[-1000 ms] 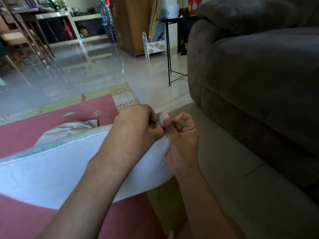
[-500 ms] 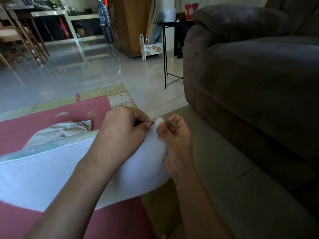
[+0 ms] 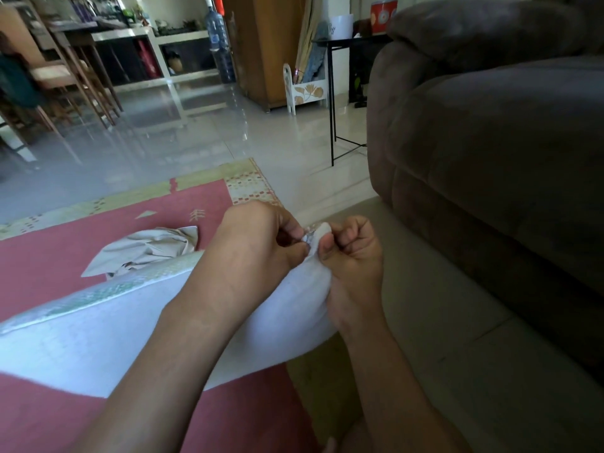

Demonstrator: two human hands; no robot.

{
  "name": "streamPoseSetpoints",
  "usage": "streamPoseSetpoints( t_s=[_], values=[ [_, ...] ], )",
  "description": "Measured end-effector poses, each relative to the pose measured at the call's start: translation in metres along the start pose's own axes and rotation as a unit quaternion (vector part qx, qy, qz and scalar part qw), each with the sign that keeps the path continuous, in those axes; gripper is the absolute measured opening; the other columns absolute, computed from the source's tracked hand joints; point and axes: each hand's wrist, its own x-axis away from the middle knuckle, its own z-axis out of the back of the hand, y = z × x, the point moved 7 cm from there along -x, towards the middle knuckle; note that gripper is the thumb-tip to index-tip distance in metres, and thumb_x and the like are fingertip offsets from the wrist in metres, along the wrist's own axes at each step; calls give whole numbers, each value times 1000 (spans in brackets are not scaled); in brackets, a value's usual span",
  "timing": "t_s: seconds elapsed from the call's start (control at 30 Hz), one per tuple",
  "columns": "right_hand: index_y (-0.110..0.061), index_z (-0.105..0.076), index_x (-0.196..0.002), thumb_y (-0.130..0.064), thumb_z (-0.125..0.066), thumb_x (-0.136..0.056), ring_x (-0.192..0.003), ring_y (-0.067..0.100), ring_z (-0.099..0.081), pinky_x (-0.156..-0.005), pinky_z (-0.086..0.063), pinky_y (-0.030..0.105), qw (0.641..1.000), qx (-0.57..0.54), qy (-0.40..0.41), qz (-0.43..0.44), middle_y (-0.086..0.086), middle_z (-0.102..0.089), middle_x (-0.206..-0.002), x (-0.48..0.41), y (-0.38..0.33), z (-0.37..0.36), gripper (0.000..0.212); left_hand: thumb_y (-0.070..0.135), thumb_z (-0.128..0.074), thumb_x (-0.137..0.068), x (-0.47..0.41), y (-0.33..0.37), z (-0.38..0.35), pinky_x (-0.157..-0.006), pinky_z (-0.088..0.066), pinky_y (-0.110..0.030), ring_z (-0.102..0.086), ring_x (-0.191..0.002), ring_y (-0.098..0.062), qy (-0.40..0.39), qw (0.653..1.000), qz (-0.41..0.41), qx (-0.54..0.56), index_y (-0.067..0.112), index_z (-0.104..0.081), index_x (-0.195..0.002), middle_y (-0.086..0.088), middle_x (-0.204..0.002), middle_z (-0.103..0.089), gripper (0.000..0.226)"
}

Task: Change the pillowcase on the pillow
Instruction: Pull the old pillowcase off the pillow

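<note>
So both hands are curled tight on the white pillow's point(image 3: 108, 335) far-right corner: left hand point(image 3: 258, 243) and right hand point(image 3: 354, 253) pinching it. The pillow lies across the red rug point(image 3: 49, 256), with a crumpled beige pillowcase point(image 3: 147, 250) just beyond.

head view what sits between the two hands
The pointed corner of the white fabric pillow, pinched between the left hand and right hand; the head view shows it.

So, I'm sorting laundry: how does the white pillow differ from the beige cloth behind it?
The pillow is white, plump and smooth; the beige cloth is limp and crumpled. The pillow is larger than the cloth. The left hand and right hand pinch the pillow's corner; the cloth lies untouched on the rug.
</note>
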Motion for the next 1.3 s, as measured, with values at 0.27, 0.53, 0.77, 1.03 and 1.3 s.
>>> streamPoseSetpoints(
  t_s=[0.27, 0.53, 0.77, 1.03, 1.3],
  values=[
    [-7, -38, -85, 5, -60, -88, -64, 0, -58, -65, -51, 15, 999, -24, -22, 26, -12, -59, -62, 4, -11, -4, 25, 25, -76, -83, 15, 2, 3, -63, -47, -27, -67, -66, -9, 107, 990, -86, 23, 18, -76, -75, 3, -68, -71, 11],
    [-5, -56, -112, -18, -63, -90, -82, 0, -65, -74, -50, 16, 995, 44, -17, 92, -13, -70, -83, 16, -24, -9, 26, 19, -76, -84, 19, -7, 0, -62, -44, -7, -65, -74, -2, 126, 984, -51, 113, 20, -72, -79, 11, -71, -70, 6],
    [-24, -68, -92, -39, -63, -90, -81, 2, -65, -69, -56, 26, 934, 293, 36, 200, -17, -66, -83, 19, -27, -5, 17, 24, -73, -85, 27, -22, 0, -69, -53, -21, -65, -71, 1, 156, 976, 21, 153, 25, -66, -74, 17, -72, -69, 14],
    [-33, -61, -82, -26, -65, -94, -76, -2, -63, -66, -49, 13, 962, 221, 34, 157, -20, -65, -74, 25, -30, -5, 14, 32, -68, -84, 32, -17, -1, -53, -38, -12, -59, -55, 0, 111, 984, 41, 132, 26, -60, -68, 22, -60, -64, 19],
    [-15, -61, -75, -13, -60, -97, -65, -1, -53, -61, -43, 15, 973, 192, 15, 127, -12, -58, -65, 24, -34, -6, 23, 40, -52, -87, 30, 3, -7, -83, -49, -50, -56, -60, -9, 84, 995, -31, 47, 25, -52, -70, 6, -55, -57, 22]
  ],
)
